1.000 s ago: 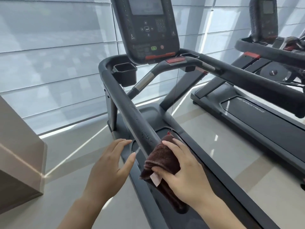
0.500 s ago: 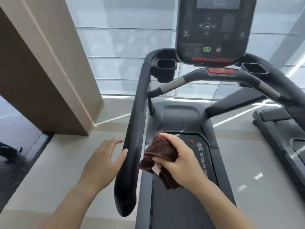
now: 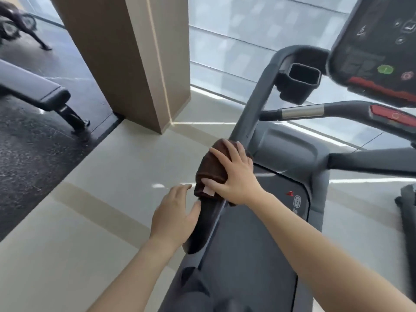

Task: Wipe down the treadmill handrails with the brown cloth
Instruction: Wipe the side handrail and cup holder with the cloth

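The treadmill's left handrail (image 3: 252,109) is a dark grey bar running from the console down toward me. The brown cloth (image 3: 210,171) is draped over the rail partway down, a small white tag showing at its near edge. My right hand (image 3: 234,176) presses flat on top of the cloth, holding it against the rail. My left hand (image 3: 175,219) rests against the outer side of the rail's near end (image 3: 200,235), fingers spread and holding nothing. The front crossbar (image 3: 301,112) with its metal sensor grip lies further ahead.
The console (image 3: 380,48) hangs at the upper right, a cup holder (image 3: 297,82) beside it. The treadmill belt (image 3: 252,255) runs below my right arm. A beige pillar (image 3: 135,59) stands to the left, with a padded bench (image 3: 33,91) on dark flooring beyond it.
My head has turned left and down. My right hand has carried the cloth from the rail's inner side up onto its top. My left hand has come to rest against the rail's near end.
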Demonstrator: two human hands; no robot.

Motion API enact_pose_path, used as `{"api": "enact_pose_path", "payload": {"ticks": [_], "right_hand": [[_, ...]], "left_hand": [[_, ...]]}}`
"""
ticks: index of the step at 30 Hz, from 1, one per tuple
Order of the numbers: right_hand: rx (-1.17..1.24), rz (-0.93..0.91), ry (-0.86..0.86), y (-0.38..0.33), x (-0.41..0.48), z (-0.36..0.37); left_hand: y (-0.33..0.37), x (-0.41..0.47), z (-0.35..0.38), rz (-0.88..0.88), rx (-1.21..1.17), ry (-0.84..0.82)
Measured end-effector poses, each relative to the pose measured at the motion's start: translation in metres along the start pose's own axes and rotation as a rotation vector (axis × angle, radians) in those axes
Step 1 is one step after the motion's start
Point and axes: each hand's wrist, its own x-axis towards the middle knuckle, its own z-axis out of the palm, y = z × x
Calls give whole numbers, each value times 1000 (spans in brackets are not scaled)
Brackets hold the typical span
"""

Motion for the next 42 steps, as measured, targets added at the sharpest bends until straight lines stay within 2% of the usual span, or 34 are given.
{"api": "enact_pose_path", "payload": {"ticks": [4, 8, 14, 24, 28, 30, 33, 37, 39, 42], "right_hand": [[-28, 52, 92, -4, 3, 13], [-17, 2, 83, 7, 25, 2], [175, 7, 148, 29, 20, 2], [95, -135, -62, 64, 53, -30], [23, 95, -21, 40, 64, -14], [-37, 142, 14, 29, 71, -5], [-39, 82, 25, 36, 79, -5], [23, -117, 88, 55, 60, -11], [50, -210, 54, 63, 58, -15], [34, -224, -14, 72, 91, -28]], "left_hand": [[2, -5, 13, -24, -62, -2], [6, -6, 23, -69, -63, -13], [18, 1, 32, -129, -98, 1], [42, 20, 53, -265, -69, 98], [47, 30, 55, -338, -34, 117], [49, 34, 56, -365, -39, 124], [52, 42, 57, -382, -48, 135], [56, 48, 59, -383, -3, 123], [54, 48, 59, -377, -9, 137], [53, 46, 59, -353, -26, 143]]}}
